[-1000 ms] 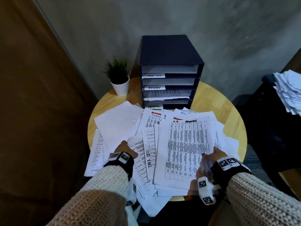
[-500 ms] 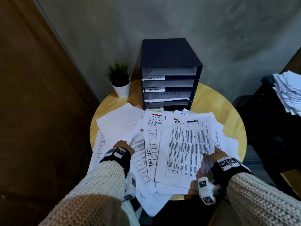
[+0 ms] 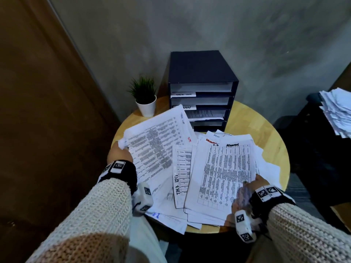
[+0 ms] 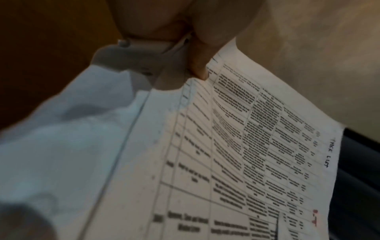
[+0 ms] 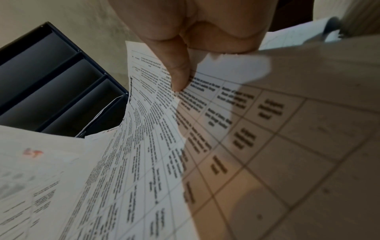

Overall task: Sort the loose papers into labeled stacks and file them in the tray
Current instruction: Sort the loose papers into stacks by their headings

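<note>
your left hand [image 3: 119,154] pinches a printed sheet [image 3: 157,143] marked "take list", lifted at ten o'clock over the counter [image 3: 266,133]. your right hand [image 3: 248,188] pinches the near edge of the loose papers [image 3: 224,168] at five o'clock. you look mid-sort; next, match the sheet to its slot in the tray [image 3: 201,73] at twelve o'clock.

You are looking at white papers [image 3: 224,173] showing black printed grids, with red marks at some top edges. The tray [image 3: 201,73] is showing dark navy, its labels [image 3: 183,94] white with black handwriting. The round table [image 3: 269,141] is glowing pale yellow wood. Your sleeves [image 3: 98,215] are showing cream knit, wristbands [image 3: 118,168] black with white checkered tags.
</note>
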